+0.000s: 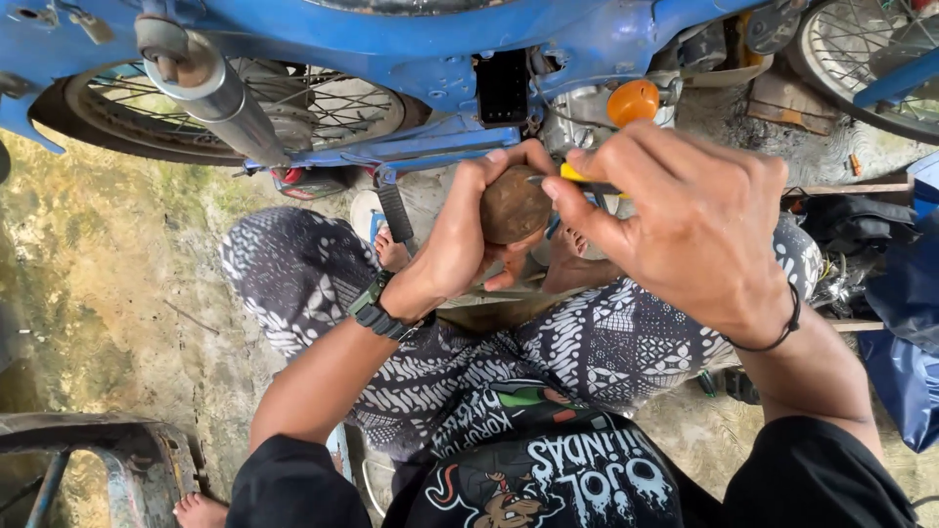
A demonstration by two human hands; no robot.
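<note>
My left hand grips a round, rusty brown part, holding it up in front of me. My right hand holds a tool with a yellow and black handle, its end set against the top of the brown part. Both hands hover over my lap, just below a blue motorbike. A dark watch sits on my left wrist and a black cord on my right.
The motorbike's spoked wheel and silver exhaust pipe lie at upper left, an orange indicator lamp near its engine. A second wheel is at upper right, blue plastic bags at right, a rusty metal frame at lower left.
</note>
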